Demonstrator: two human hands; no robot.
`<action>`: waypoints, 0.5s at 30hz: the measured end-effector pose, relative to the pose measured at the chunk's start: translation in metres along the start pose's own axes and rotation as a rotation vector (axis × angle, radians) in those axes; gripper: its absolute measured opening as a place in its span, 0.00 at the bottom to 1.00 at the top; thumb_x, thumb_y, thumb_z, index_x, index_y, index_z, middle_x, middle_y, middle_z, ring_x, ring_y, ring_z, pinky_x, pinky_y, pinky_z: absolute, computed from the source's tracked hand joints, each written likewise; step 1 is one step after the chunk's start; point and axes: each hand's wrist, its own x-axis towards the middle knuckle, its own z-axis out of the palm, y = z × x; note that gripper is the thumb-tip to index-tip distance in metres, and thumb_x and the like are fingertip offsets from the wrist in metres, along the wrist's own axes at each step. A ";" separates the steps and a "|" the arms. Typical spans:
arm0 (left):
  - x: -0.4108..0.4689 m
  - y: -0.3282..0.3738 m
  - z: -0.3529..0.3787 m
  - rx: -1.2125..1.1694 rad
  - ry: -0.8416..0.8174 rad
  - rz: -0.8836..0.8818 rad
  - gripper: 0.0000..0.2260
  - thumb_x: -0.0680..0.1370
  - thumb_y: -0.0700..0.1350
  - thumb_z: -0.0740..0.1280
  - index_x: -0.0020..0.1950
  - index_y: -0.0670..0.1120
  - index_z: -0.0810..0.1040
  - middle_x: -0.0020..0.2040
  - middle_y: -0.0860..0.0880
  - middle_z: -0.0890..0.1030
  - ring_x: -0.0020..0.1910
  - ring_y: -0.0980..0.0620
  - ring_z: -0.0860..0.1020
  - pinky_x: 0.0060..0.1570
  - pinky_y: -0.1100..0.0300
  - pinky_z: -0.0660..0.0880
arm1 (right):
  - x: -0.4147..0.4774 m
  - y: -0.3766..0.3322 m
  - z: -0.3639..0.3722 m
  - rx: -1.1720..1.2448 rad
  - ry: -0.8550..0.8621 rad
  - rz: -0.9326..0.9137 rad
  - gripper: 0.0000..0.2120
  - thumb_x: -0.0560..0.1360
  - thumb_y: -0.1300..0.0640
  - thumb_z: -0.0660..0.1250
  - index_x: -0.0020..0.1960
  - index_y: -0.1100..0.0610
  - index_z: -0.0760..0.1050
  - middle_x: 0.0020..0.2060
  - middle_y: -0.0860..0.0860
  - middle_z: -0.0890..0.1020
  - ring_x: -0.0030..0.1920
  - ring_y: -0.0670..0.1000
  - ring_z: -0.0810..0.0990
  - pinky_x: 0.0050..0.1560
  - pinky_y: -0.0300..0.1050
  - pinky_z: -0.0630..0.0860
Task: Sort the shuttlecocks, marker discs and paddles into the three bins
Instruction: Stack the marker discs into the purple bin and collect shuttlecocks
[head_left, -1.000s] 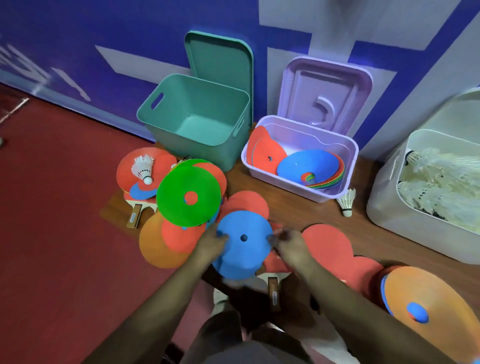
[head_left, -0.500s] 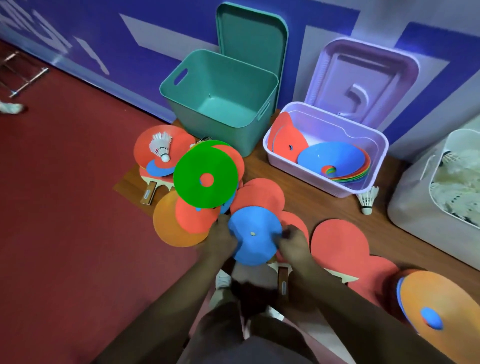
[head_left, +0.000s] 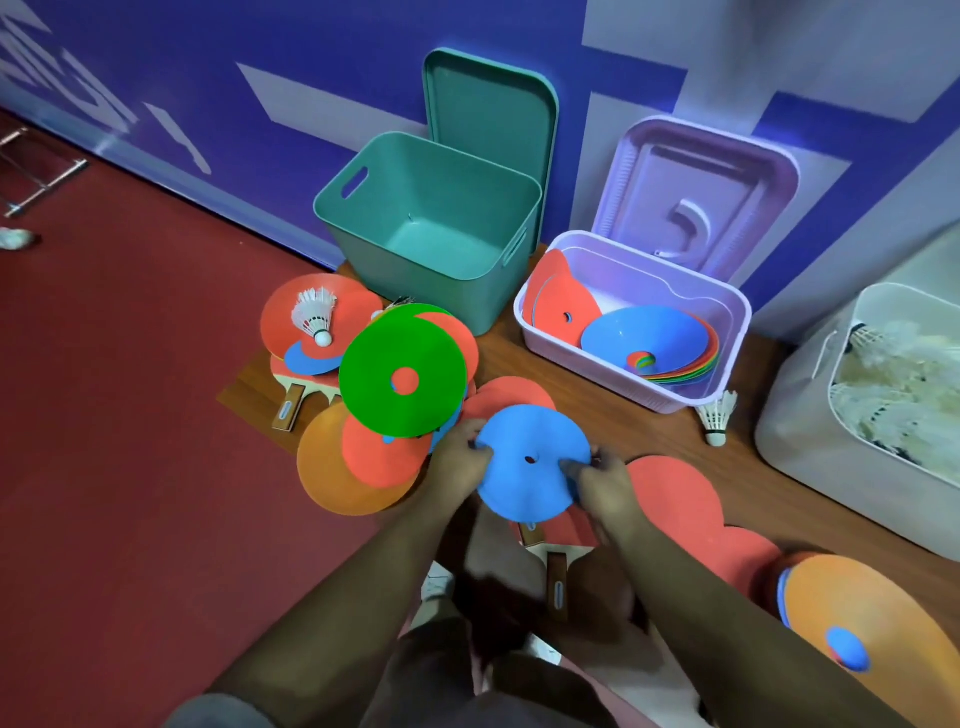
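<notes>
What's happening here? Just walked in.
A person is sorting sports gear on the floor. The left hand and right hand grip a blue marker disc by opposite edges, over a paddle. The lilac bin holds discs, the white bin holds shuttlecocks, and the teal bin looks empty. A green disc, more discs and a loose shuttlecock lie unsorted.

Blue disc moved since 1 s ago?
Yes. The blue disc shifted slightly away from the paddle handle beneath it, toward the lilac bin.
</notes>
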 end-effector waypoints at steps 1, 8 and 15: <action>0.001 0.004 -0.003 -0.088 0.013 0.007 0.16 0.72 0.35 0.65 0.57 0.48 0.79 0.52 0.50 0.81 0.51 0.52 0.78 0.49 0.60 0.72 | -0.004 -0.004 0.004 0.065 -0.013 0.025 0.09 0.74 0.65 0.67 0.53 0.62 0.72 0.50 0.59 0.82 0.52 0.62 0.82 0.55 0.63 0.78; 0.005 0.057 -0.040 -0.448 0.054 0.036 0.12 0.77 0.37 0.65 0.58 0.49 0.72 0.51 0.51 0.79 0.48 0.50 0.78 0.51 0.55 0.76 | -0.011 -0.054 0.038 0.372 -0.226 0.009 0.13 0.78 0.65 0.64 0.61 0.61 0.70 0.56 0.57 0.82 0.55 0.59 0.83 0.43 0.51 0.83; 0.053 0.036 -0.126 0.192 0.286 0.211 0.08 0.78 0.46 0.67 0.53 0.42 0.77 0.48 0.45 0.79 0.49 0.47 0.76 0.50 0.53 0.71 | 0.019 -0.101 0.072 0.140 -0.128 -0.256 0.16 0.72 0.65 0.66 0.57 0.53 0.75 0.57 0.54 0.82 0.57 0.58 0.81 0.57 0.60 0.78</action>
